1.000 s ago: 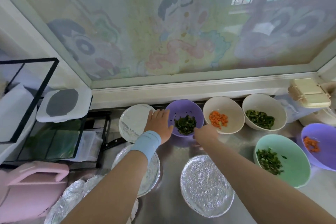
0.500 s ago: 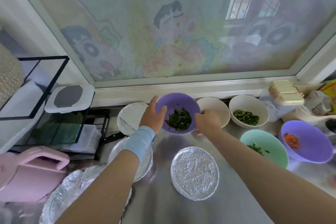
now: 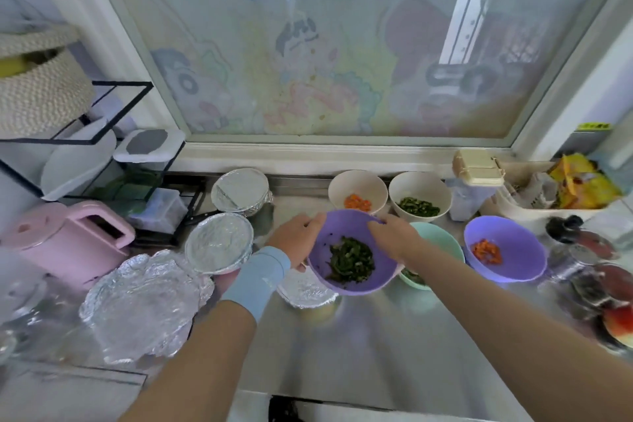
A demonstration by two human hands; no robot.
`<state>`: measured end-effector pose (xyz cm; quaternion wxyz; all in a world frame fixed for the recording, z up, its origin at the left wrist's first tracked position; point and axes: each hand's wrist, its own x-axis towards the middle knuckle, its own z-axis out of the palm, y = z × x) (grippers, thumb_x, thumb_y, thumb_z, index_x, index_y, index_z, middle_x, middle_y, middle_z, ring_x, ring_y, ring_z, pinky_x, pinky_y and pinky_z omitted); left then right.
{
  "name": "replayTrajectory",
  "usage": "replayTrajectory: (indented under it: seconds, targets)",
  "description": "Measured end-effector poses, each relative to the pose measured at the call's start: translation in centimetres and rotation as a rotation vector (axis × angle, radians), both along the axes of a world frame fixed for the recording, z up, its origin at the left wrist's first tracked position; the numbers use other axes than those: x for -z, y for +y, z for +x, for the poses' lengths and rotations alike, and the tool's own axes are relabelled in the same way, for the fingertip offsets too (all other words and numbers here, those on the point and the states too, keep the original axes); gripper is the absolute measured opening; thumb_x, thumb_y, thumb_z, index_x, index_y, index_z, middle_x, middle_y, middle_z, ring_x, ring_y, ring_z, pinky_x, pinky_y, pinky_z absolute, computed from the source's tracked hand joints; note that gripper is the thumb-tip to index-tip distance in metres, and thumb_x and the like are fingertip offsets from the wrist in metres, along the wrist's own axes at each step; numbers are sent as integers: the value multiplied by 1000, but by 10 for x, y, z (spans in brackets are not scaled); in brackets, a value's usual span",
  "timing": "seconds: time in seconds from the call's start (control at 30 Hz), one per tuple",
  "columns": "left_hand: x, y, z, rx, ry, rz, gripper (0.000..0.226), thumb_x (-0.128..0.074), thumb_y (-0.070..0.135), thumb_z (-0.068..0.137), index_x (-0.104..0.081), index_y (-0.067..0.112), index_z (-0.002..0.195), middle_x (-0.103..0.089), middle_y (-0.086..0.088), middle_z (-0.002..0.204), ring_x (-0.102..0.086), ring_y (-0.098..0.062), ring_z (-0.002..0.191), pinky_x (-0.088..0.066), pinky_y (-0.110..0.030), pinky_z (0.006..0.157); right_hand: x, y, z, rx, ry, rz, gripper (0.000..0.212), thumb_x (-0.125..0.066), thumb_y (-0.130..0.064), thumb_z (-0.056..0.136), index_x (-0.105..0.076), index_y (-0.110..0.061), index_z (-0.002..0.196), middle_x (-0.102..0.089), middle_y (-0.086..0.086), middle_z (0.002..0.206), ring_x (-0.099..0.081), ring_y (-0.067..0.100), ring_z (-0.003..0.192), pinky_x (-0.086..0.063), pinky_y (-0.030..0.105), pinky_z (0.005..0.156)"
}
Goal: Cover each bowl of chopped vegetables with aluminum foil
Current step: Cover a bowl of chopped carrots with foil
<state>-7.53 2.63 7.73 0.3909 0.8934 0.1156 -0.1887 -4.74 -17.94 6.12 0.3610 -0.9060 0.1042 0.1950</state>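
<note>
The left hand (image 3: 297, 237) and right hand (image 3: 390, 236) each curl over the rim of the purple bowl (image 3: 346, 226). It is tilted toward the person and appears lifted above the table (image 3: 342, 339). It looks light, stiff and smooth. The loose chopped greens (image 3: 350, 259) could slide, so gripping opposite sides of the rim suits it best.

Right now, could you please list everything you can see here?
held bowl: one, purple, greens inside, centre
second purple bowl: one, carrot inside, right
cream bowls: two, back centre, carrot and greens
green bowl: one, mint, behind right arm
foil-covered bowls: three, silver, left-centre, one partly behind held bowl
loose foil: one, silver, front left
kettle: one, pink, far left
basket: one, beige, top left
left hand: one, blue wristband, grips held bowl's left rim
right hand: one, grips its far rim
</note>
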Motion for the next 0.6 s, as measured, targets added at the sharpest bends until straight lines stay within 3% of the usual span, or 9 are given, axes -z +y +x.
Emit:
replayTrajectory:
  seconds: [0.13, 0.23, 0.37, 0.4, 0.5, 0.6]
  targets:
    - [11, -33, -34, 53, 212, -28, 65, -28, 63, 85, -63, 12, 105, -73, -13, 82, -72, -31, 63, -60, -41, 75, 8, -32, -33, -145, 154, -62, 54, -31, -42, 102, -58, -2, 125, -59, 20, 126, -56, 36, 115, -43, 37, 96]
    - [27, -54, -59, -35, 312, -25, 72, -27, 66, 90, -67, 7, 85, -71, -13, 66, -67, -26, 51, -57, -28, 65, 25, -49, -55, -158, 231, -90, 64, -29, -52, 100, -52, -4, 136, -52, 17, 139, -50, 34, 124, -35, 38, 102]
    - [60, -70, -84, -2, 428, -8, 71, -32, 75, 84, -59, 12, 68, -63, -11, 53, -60, -26, 46, -55, -28, 72, 51, -57, -79, -169, 267, -28, 47, -41, -45, 96, -58, -7, 119, -59, 17, 131, -55, 33, 117, -39, 33, 93]
    - [67, -71, -89, 34, 429, 39, 70, -31, 72, 88, -62, 10, 73, -64, -11, 55, -59, -24, 45, -54, -27, 70, 57, -57, -84, -164, 269, -17, 47, -44, -46, 95, -56, -8, 120, -59, 17, 131, -56, 33, 116, -41, 33, 93]
    - [80, -70, -99, 57, 420, 116, 74, -32, 66, 88, -61, 3, 115, -70, -11, 69, -63, -25, 52, -58, -32, 77, 69, -54, -94, -158, 279, 3, 68, -52, -50, 89, -39, -6, 140, -51, 16, 139, -53, 34, 121, -44, 42, 102]
    - [83, -67, -104, 76, 392, 148, 64, -38, 61, 90, -53, 11, 126, -65, -6, 76, -62, -24, 59, -57, -36, 81, 71, -47, -98, -216, 245, -29, 79, -55, -46, 92, -20, -11, 153, -36, 14, 153, -40, 33, 136, -36, 39, 109]
